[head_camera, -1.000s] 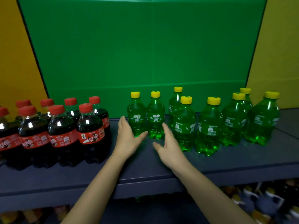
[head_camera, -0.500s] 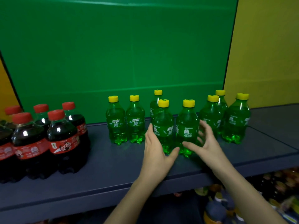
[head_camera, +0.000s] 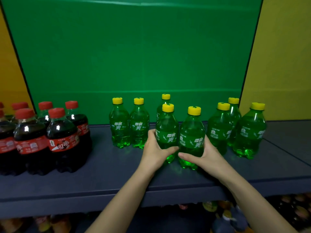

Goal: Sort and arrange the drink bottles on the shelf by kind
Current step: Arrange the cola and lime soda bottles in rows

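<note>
Head view: left hand (head_camera: pixel 156 152) gripped one full green bottle (head_camera: pixel 165 125), right hand (head_camera: pixel 210 157) gripped the neighbouring bottle (head_camera: pixel 191 128), both on the shelf (head_camera: pixel 109 165)

Leftmost cola bottles (head_camera: pixel 5 132) partly off-frame.

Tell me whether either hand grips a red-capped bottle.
No: left hand grips the front-left green bottle, right hand the front-right green bottle.

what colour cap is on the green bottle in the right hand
Yellow plastic screw cap, clearest in head view.
</note>
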`<state>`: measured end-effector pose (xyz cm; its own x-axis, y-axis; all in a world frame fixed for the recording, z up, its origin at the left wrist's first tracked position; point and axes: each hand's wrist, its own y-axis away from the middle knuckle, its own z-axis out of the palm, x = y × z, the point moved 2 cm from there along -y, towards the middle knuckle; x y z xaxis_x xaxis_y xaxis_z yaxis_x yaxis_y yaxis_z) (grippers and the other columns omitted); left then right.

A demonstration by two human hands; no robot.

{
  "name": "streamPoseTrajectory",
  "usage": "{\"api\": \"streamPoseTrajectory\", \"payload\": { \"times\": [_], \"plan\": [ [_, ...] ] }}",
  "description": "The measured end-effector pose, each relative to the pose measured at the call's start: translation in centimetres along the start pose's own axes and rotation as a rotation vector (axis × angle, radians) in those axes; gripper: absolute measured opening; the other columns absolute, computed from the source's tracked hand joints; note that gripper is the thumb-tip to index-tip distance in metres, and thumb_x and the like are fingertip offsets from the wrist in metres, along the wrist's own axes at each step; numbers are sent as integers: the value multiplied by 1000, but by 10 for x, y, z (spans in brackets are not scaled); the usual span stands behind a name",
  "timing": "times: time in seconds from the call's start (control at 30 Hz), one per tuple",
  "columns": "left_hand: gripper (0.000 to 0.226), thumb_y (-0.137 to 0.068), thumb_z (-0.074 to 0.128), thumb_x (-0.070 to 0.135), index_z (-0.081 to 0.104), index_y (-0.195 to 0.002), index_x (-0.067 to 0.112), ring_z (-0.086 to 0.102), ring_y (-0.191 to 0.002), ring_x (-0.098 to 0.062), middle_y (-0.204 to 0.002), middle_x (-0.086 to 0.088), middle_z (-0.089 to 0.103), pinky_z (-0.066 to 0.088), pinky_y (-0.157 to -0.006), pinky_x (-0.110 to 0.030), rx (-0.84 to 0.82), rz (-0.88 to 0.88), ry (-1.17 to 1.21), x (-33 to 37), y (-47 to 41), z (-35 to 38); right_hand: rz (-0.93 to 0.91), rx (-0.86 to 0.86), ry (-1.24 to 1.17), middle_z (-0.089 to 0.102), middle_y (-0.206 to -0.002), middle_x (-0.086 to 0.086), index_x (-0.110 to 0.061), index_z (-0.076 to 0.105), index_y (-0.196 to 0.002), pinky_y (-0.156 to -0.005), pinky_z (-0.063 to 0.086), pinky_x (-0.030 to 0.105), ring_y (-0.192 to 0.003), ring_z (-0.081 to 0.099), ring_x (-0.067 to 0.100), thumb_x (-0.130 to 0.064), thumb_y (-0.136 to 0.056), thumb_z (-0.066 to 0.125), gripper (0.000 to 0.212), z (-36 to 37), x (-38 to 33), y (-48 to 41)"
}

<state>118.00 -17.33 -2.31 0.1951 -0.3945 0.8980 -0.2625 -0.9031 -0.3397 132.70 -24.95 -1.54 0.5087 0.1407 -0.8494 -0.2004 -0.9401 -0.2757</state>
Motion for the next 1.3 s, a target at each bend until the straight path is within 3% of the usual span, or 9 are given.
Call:
{"api": "streamPoseTrajectory", "payload": {
  "times": [0.17,0.3,0.4,0.6,0.7,0.8,0.97,1.13,1.3],
  "plan": [
    [57,-67,82,17,40,-106,22,47,-91,18,-98,28,49,31,-72,6,17,64,30,4,9,-9,-28,-4,-74,51,-109,-31,-45,41,-105,-81,37,0,-99,48,-23,-39,-66,76,53,4,1,2],
    [56,-64,84,17,52,-110,15,59,-95,4,-105,13,63,42,-79,-4,91,155,-13,1,17,-33,-63,34,-67,60,-117,-17,-32,47,-121,-99,43,23,-112,55,0,-60,-54,79,80,13,-1,-2],
    [58,-61,86,16,57,-111,14,64,-97,-4,-105,6,69,49,-86,-18,123,172,23,-1,22,-64,-108,14,-102,65,-108,-18,-29,50,-115,-88,46,16,-100,60,-7,-49,-55,78,69,28,-16,-7],
    [56,-61,82,4,61,-111,15,66,-98,-6,-103,10,72,49,-82,-14,58,139,58,-5,23,-117,-149,-102,-113,52,-134,-9,-25,37,-135,-107,38,40,-126,47,11,-74,-45,74,108,73,-40,-22],
    [56,-60,82,6,60,-111,16,66,-99,-8,-104,8,71,51,-84,-19,28,111,56,-12,23,-130,-127,-110,-115,45,-129,-18,-29,38,-126,-107,31,27,-126,41,7,-51,-62,79,79,90,-49,-26],
    [56,-61,81,2,60,-112,14,66,-100,-9,-104,6,71,51,-86,-20,25,104,65,-19,22,-136,-117,-121,-129,34,-118,-14,-15,27,-141,-91,22,11,-113,27,-2,-29,-75,74,82,100,-46,-32],
    [58,-63,84,11,59,-115,18,64,-106,-11,-110,4,70,49,-93,-28,-24,65,90,-32,19,-140,-88,-144,-92,22,-153,3,-12,12,-147,-104,22,23,-138,21,12,-37,-76,71,96,108,-46,-30],
    [63,-61,83,30,56,-118,22,60,-105,-6,-116,6,63,46,-88,-12,73,105,-87,-37,20,-139,-129,-25,-17,32,-147,2,-17,23,-143,-101,28,23,-126,33,9,-38,-73,74,89,107,-46,-25],
    [70,-60,81,36,48,-120,19,58,-107,-14,-116,3,61,48,-93,-27,143,131,-163,-38,22,-138,-124,-4,-50,39,-137,-2,-19,31,-138,-92,39,22,-114,37,4,-31,-72,76,81,107,-40,-25]
  ]
}}
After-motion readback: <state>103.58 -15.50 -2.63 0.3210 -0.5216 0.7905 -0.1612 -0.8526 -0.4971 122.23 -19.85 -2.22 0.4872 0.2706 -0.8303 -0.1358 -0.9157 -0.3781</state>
